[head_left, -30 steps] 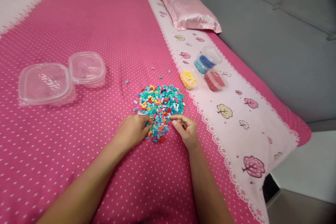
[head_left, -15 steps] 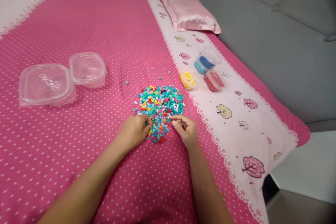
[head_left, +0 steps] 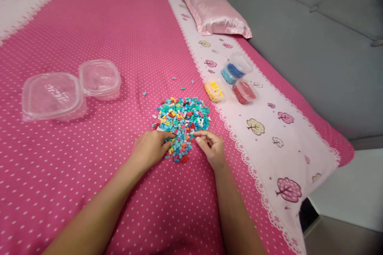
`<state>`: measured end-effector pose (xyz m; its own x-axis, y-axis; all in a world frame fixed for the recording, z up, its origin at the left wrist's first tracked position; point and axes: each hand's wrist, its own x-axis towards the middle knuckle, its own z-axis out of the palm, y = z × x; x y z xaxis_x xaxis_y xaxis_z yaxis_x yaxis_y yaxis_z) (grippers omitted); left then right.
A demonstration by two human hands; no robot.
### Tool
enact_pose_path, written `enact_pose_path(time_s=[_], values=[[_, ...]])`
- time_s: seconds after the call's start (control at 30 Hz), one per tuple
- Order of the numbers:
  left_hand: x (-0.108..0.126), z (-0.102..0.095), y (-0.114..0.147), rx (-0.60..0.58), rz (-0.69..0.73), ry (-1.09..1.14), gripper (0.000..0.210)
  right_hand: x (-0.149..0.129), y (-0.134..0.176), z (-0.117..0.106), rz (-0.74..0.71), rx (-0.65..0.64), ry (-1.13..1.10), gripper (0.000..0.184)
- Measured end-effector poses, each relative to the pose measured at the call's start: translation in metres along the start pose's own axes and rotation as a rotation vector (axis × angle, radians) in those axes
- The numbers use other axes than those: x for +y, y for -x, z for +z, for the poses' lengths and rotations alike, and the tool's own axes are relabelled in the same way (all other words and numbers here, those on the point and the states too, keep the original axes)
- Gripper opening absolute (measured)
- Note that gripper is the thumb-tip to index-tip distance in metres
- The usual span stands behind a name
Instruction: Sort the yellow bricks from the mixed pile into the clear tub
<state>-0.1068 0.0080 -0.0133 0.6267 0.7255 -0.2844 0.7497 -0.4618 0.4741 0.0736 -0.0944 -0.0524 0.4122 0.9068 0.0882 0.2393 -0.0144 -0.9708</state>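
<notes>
A pile of small toy building bricks (head_left: 184, 116) in blue, teal, yellow, red and white lies on the pink dotted bedsheet (head_left: 140, 207). My left hand (head_left: 151, 146) rests at the pile's near left edge, thumb and index finger apart, the fingertips among the bricks. At the near right edge is my right hand (head_left: 211, 147), its thumb and index finger drawn together in a pinch. Whatever those fingers hold, if anything, is too small to make out. The other fingers of the right hand are curled.
To the right stand small clear tubs: yellow bricks (head_left: 214, 91), red bricks (head_left: 244, 91), light blue bricks (head_left: 228, 76) and dark blue bricks (head_left: 235, 70). Two lidded clear containers (head_left: 54, 95) sit at left. A few loose bricks (head_left: 145, 93) lie beyond the pile. A pink pillow (head_left: 214, 14) is at the back.
My left thumb and index finger have parted, the index stretching further over the bricks. Red bricks now show at the pile's left edge. The right hand has hardly moved.
</notes>
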Motion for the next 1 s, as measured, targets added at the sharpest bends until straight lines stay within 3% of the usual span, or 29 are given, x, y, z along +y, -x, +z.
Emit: enact_pose_path(time_s=[0.3, 0.47, 0.7, 0.8, 1.0], values=[[0.001, 0.003, -0.001, 0.027, 0.032, -0.078, 0.028, 0.001, 0.001, 0.0, -0.01, -0.006, -0.019, 0.024], [0.0, 0.007, -0.001, 0.015, 0.079, -0.024, 0.028, 0.002, 0.001, 0.0, -0.001, -0.004, -0.016, 0.024], [0.0, 0.007, -0.002, 0.073, 0.03, 0.042, 0.029, 0.001, 0.0, 0.0, -0.006, 0.002, -0.023, 0.022], [-0.001, 0.004, -0.003, 0.071, 0.035, 0.264, 0.028, 0.002, 0.0, 0.0, -0.011, 0.006, -0.024, 0.022], [0.0, -0.006, 0.001, -0.006, -0.027, 1.095, 0.025, 0.002, 0.0, 0.0, -0.008, 0.016, -0.002, 0.023]])
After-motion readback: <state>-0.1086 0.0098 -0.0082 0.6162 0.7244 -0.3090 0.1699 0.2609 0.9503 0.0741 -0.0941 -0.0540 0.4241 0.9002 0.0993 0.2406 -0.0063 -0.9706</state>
